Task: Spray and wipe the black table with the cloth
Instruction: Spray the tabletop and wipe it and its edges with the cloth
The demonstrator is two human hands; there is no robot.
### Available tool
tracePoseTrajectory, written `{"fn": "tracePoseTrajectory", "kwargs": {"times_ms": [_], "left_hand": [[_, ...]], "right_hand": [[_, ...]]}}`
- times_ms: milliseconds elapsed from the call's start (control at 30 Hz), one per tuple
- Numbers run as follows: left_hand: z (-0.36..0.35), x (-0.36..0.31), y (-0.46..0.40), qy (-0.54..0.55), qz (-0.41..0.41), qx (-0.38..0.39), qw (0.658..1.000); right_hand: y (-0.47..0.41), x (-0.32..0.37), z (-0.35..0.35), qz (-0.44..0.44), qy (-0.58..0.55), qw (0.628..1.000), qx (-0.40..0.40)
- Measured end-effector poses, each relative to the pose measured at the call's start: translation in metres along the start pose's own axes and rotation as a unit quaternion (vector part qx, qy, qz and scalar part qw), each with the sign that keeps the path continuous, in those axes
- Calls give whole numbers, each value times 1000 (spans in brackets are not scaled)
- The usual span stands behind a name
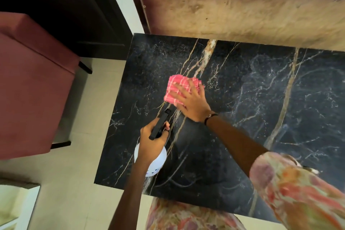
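Observation:
A black marble-patterned table (261, 99) with gold and white veins fills the middle and right of the head view. On its left half lies a folded pink checked cloth (176, 84), and my right hand (190, 101) presses flat on it with fingers spread. My left hand (153, 142) grips a spray bottle over the table's left side. The bottle has a black trigger head (160, 124) pointing toward the cloth and a white body (157, 164) partly hidden under my hand.
A dark red upholstered chair (31, 84) stands on the pale tiled floor left of the table. A brown textured wall (242, 5) runs behind the table's far edge. A dark cabinet (65, 5) sits at the top left.

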State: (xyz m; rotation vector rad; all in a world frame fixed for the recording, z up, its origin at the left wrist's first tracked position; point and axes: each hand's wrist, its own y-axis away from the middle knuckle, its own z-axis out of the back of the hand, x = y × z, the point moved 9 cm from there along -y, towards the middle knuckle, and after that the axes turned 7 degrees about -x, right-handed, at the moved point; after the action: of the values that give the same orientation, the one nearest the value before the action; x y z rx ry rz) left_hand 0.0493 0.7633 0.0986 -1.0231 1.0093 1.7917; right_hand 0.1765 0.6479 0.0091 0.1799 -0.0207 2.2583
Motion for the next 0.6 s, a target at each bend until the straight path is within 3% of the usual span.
{"fn": "tracePoseTrajectory", "kwargs": {"times_ms": [167, 300, 433, 600], "left_hand": [[6, 5, 6, 14, 31, -8, 999], [10, 7, 11, 23, 43, -7, 999], [15, 13, 21, 24, 51, -13, 998], [21, 13, 29, 1, 38, -23, 999]], "right_hand": [[74, -12, 0, 92, 25, 995, -16], [65, -55, 7, -6, 17, 1000, 2], [19, -29, 8, -109, -9, 994, -11], [32, 62, -10, 46, 1, 999, 9]]}}
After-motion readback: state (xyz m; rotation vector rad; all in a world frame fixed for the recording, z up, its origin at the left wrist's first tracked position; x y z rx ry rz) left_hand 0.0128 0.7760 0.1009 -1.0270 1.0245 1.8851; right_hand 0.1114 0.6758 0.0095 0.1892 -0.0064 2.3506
